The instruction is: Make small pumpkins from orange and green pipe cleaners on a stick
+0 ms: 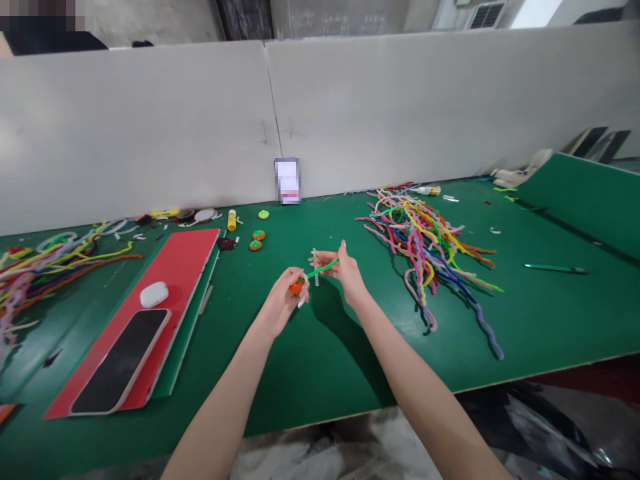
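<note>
Between the thumb and fingers of my left hand (287,297) is a small orange piece (297,287). A green fuzzy stem (323,268) runs from it to my right hand (345,270), whose thumb and fingers pinch its far end. Just behind the stem, a thin translucent stick (317,275) lies upright in the view, close to my right fingertips. Farther back on the green table (320,223) sit two small orange pieces with green tops (257,241) and a yellow-green one (263,215).
Colourful fuzzy stems (415,233) spread at the right, more (55,267) at the far left. A red board (185,260) carries a phone (123,360) and a white case (154,295). A green-handled tool (554,269) lies right; another phone (287,180) leans on the partition.
</note>
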Motion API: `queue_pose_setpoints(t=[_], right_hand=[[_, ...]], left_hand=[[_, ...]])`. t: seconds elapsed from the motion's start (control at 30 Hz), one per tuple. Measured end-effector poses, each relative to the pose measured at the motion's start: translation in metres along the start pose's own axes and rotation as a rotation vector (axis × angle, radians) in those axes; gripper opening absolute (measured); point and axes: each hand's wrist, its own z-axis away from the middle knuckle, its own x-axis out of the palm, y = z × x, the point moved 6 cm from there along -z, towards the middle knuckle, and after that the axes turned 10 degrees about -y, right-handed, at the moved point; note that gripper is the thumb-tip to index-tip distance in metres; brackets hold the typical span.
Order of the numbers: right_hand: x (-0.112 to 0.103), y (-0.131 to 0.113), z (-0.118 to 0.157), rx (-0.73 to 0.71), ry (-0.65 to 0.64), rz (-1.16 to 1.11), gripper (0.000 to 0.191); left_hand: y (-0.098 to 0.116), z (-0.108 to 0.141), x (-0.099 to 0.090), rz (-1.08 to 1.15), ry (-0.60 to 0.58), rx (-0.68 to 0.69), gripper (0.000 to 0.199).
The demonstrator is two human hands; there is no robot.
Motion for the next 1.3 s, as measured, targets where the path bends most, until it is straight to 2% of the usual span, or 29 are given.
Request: queue_pose_setpoints(t=[0.17,0.33,0.47,0.6,0.83,0.9,1.13,1.3], right_hand=[[-0.002,0.001,-0.001,-0.006,0.01,-0.015,0.065],[0.006,0.016,-0.002,0.101,-0.119,-0.071,0.067],[0.013,0.027,-0.001,0.177,-0.214,-0.072,0.068],[0.019,0.035,-0.002,0.225,-0.263,-0.07,0.065],[0.022,0.042,-0.003,0.239,-0.257,0.049,0.051],[0.021,0.041,-0.006,0.205,-0.234,0.116,0.052],[-0.004,0.023,-0.014,-0.038,0.004,0.515,0.06],[-0.015,0.011,-0.013,-0.087,0.077,0.767,0.058]], left_hand=[[0.002,0.0,-0.001,0.142,0.008,0.013,0.021],[0.006,0.002,-0.005,0.275,-0.024,0.027,0.027],[0.007,0.003,-0.004,0.294,-0.071,0.113,0.016],[0.007,0.003,-0.003,0.337,-0.09,0.139,0.015],[0.013,0.003,0.0,0.288,-0.088,0.115,0.029],[0.014,0.004,0.001,0.302,-0.087,0.122,0.028],[0.006,0.005,0.008,0.242,-0.143,0.123,0.028],[0.0,0.004,0.012,0.182,-0.129,0.082,0.027]])
